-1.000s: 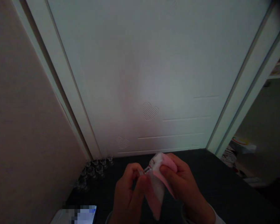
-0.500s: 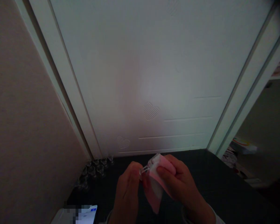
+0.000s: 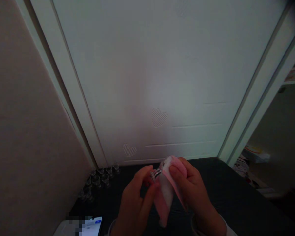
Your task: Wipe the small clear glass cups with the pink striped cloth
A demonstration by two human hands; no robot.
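My left hand [image 3: 135,201] pinches a small clear glass [image 3: 156,174] by its end, fingers closed round it. My right hand [image 3: 193,193] is wrapped round a pink and white cloth [image 3: 166,191] that covers the other end of the glass and hangs down between both hands. Both hands hover low over a dark table [image 3: 226,193], close to a white door panel [image 3: 162,82] with embossed hearts.
Several small clear glasses [image 3: 98,178] stand in the table's far left corner by a beige wall [image 3: 22,131]. A lit phone [image 3: 89,226] lies at the lower left edge. Shelves with papers [image 3: 255,154] open on the right.
Both hands with glass and cloth have shifted slightly up and toward the door. My left fingers have changed their grip on the glass; the cloth hangs a bit lower.
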